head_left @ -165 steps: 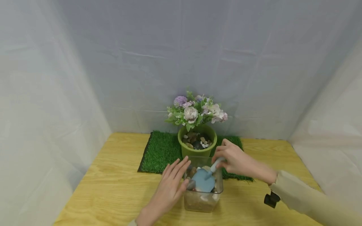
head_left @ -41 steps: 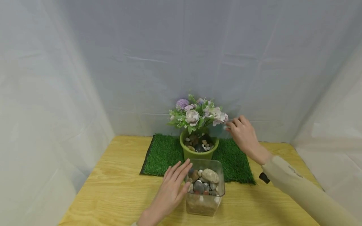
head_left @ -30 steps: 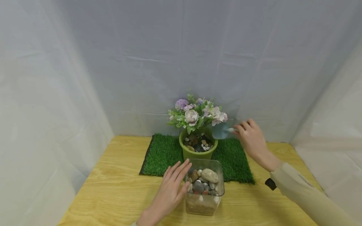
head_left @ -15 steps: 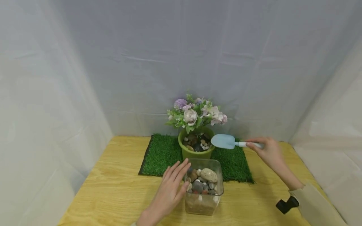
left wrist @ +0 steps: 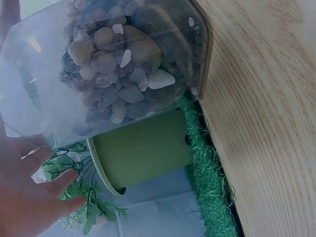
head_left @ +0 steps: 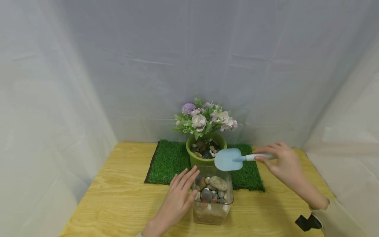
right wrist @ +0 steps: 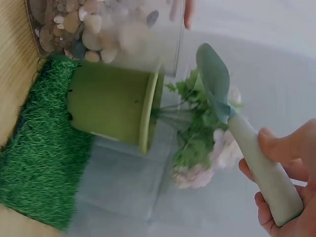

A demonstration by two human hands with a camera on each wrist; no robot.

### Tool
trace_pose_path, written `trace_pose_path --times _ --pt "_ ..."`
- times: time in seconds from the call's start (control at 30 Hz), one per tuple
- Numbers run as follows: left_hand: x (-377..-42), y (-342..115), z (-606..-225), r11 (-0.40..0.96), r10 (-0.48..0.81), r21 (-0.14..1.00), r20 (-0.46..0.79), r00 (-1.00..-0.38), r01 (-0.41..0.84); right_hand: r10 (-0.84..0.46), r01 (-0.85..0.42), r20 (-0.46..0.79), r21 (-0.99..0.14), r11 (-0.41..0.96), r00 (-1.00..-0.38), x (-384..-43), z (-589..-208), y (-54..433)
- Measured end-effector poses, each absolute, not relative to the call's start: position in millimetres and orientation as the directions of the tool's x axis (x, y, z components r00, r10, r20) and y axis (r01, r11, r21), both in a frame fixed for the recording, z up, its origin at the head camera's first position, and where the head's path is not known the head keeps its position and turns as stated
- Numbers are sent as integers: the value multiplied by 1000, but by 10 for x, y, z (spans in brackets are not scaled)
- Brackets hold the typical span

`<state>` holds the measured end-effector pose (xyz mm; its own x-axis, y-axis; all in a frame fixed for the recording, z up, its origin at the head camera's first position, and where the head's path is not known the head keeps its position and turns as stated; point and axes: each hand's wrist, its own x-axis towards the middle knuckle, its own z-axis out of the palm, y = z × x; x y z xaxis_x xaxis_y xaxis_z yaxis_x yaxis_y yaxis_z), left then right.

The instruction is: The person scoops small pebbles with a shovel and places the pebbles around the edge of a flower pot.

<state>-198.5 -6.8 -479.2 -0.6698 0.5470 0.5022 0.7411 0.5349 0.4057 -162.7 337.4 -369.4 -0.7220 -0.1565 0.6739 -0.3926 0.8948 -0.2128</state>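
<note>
My right hand (head_left: 282, 164) grips the pale handle of a light blue hand trowel (head_left: 228, 159), its blade level and bare above the pot's front right rim. In the right wrist view, thumb and fingers wrap the trowel handle (right wrist: 264, 168). My left hand (head_left: 176, 199) lies with straight fingers against the left side of a clear plastic container (head_left: 211, 215) of mixed pebbles (head_left: 207, 195). Behind the container stands a green flower pot (head_left: 201, 162) with stones inside and artificial flowers (head_left: 199, 122) rising from it. The left wrist view shows the fingers at the container's upper edge.
The pot stands on a mat of artificial grass (head_left: 168, 163), which lies on a wooden table (head_left: 118, 197). White sheeting (head_left: 148, 82) hangs behind and on both sides. A black wrist-worn device (head_left: 308, 223) sits by the right sleeve.
The trowel has gone from the container up beside the flowers, then back down and toward the container, its blade now turned flat. The left hand has stayed at the container.
</note>
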Motion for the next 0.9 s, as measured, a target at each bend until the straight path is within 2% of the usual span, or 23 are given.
trace_pose_path --times 0.13,0.27,0.47,0.57,0.77,0.9 --pt "-1992 -64 -4800 533 550 399 506 -664 746 -348 -548 722 -52 835 -598 -1600 -3648 3234" --pt "-1992 -62 -4799 537 550 395 505 -665 745 -521 -687 694 53 725 -496 -1604 -3635 3092" --pt "-1989 -57 -4796 543 552 385 506 -663 746 -699 -777 618 217 591 -358 -1634 -3692 2878" --pt "-1984 -58 -4790 546 555 384 500 -665 745 -751 -778 563 275 564 -346 -1630 -3731 2778" --pt "-1987 -61 -4791 543 554 397 493 -671 740 -796 -736 454 358 574 -400 -1570 -3753 2681" --pt "-1989 -61 -4792 545 549 389 503 -667 742 -791 -721 460 373 584 -403 -1588 -3768 2687"
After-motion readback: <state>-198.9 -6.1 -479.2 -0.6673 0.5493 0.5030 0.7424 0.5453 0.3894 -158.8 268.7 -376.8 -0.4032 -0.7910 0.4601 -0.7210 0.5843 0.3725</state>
